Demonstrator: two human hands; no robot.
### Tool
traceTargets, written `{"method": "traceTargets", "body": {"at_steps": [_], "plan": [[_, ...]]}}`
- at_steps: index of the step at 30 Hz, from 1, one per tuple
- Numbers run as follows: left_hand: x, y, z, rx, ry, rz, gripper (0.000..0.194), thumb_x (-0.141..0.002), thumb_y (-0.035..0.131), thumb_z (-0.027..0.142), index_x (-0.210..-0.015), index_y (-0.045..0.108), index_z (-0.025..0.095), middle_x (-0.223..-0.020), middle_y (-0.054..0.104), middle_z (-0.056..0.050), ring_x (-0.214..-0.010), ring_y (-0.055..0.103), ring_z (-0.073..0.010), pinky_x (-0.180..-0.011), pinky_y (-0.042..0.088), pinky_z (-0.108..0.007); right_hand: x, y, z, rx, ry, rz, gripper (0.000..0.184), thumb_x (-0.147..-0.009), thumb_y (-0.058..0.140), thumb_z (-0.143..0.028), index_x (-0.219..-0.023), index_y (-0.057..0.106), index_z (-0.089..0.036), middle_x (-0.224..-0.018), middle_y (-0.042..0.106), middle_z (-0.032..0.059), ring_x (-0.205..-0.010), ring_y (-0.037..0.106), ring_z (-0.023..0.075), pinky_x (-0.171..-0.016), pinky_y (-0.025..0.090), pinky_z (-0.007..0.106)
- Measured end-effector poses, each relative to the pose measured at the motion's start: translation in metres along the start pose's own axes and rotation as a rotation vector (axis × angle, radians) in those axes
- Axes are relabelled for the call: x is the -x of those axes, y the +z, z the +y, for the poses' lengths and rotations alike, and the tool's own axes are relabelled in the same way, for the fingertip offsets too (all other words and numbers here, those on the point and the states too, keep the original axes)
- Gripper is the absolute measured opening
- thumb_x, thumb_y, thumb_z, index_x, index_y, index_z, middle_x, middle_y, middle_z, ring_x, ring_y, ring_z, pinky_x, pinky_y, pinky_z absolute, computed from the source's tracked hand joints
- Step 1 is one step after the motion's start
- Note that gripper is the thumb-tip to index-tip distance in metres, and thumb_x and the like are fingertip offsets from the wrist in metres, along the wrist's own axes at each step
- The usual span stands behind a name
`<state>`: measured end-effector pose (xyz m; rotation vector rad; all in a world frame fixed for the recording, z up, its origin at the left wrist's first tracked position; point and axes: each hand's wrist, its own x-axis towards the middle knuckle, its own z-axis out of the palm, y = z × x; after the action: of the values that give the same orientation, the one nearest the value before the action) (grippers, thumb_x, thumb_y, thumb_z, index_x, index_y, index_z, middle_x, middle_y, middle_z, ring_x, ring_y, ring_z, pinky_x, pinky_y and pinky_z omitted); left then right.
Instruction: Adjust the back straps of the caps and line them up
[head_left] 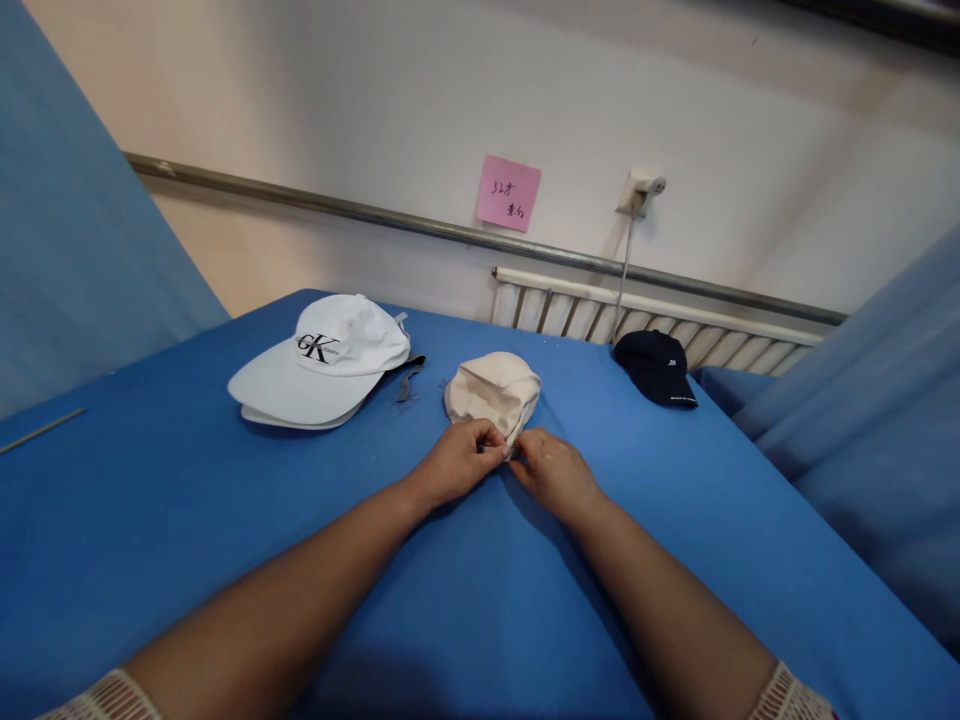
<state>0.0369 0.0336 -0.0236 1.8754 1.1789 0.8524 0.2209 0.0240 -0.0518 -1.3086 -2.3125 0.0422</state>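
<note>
A beige cap (495,388) lies in the middle of the blue-covered table (480,620), its crown partly sunken and creased. At its near edge, my left hand (465,458) pinches the cap's back between thumb and fingers. Close beside it, my right hand (553,468) grips the same edge from the right, fingertips bent together. What exactly the fingertips hold there, perhaps a strap, is too small to make out. Stacked white caps (330,360) with dark lettering on the front sit to the left. A dark navy cap (655,366) rests toward the far right corner.
Behind the table are a radiator (570,310), a metal rail (360,210), a pink note (508,193) and a wall socket with a plugged-in cord (637,192). Blue curtains (75,200) hang at both sides. A thin stick (43,431) lies at the left.
</note>
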Motion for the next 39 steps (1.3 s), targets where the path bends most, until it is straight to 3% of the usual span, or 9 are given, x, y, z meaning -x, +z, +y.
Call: {"method": "traceTargets", "body": {"at_steps": [12, 18, 27, 34, 39], "plan": [[0.001, -0.002, 0.002, -0.03, -0.011, 0.045, 0.018, -0.077, 0.061, 0.035, -0.075, 0.062, 0.017, -0.069, 0.061, 0.001, -0.064, 0.052, -0.0134, -0.059, 0.039, -0.024, 0.001, -0.003, 0.0, -0.009, -0.013, 0.001, 0.007, -0.09, 0.057, -0.024, -0.094, 0.057, -0.019, -0.091, 0.065, 0.0084, -0.081, 0.063, 0.0222, -0.071, 0.049, 0.033], [0.004, -0.001, 0.003, -0.12, 0.035, 0.058, 0.016, -0.078, 0.06, 0.033, -0.075, 0.063, 0.018, -0.07, 0.064, 0.001, -0.066, 0.054, -0.0143, -0.061, 0.039, -0.025, 0.001, -0.006, -0.002, -0.009, -0.048, 0.001, 0.008, -0.088, 0.054, -0.017, -0.095, 0.056, -0.019, -0.093, 0.063, 0.0074, -0.087, 0.062, 0.0217, -0.076, 0.048, 0.032], [0.006, -0.004, 0.012, -0.258, 0.088, 0.144, 0.008, -0.075, 0.062, 0.026, -0.072, 0.062, 0.018, -0.072, 0.065, 0.0, -0.07, 0.058, -0.0161, -0.066, 0.039, -0.027, 0.003, -0.009, -0.005, 0.03, -0.048, 0.049, 0.004, -0.087, 0.058, -0.02, -0.091, 0.057, -0.02, -0.089, 0.064, 0.0076, -0.082, 0.063, 0.0227, -0.071, 0.049, 0.033], [0.006, -0.006, 0.014, -0.171, 0.077, 0.087, 0.008, -0.077, 0.059, 0.025, -0.077, 0.063, 0.018, -0.073, 0.065, 0.001, -0.069, 0.058, -0.0152, -0.065, 0.041, -0.026, 0.005, -0.006, 0.0, -0.125, -0.051, 0.114, 0.01, -0.086, 0.06, -0.019, -0.095, 0.057, -0.019, -0.087, 0.065, 0.0062, -0.076, 0.064, 0.019, -0.069, 0.05, 0.029], [0.006, -0.007, 0.016, -0.135, 0.065, 0.11, 0.008, -0.076, 0.059, 0.024, -0.078, 0.063, 0.018, -0.073, 0.066, 0.001, -0.068, 0.057, -0.0147, -0.065, 0.042, -0.025, 0.005, -0.007, -0.001, -0.144, -0.015, 0.101, 0.012, -0.083, 0.064, -0.02, -0.092, 0.057, -0.019, -0.083, 0.065, 0.0044, -0.069, 0.062, 0.0177, -0.065, 0.048, 0.029]]}}
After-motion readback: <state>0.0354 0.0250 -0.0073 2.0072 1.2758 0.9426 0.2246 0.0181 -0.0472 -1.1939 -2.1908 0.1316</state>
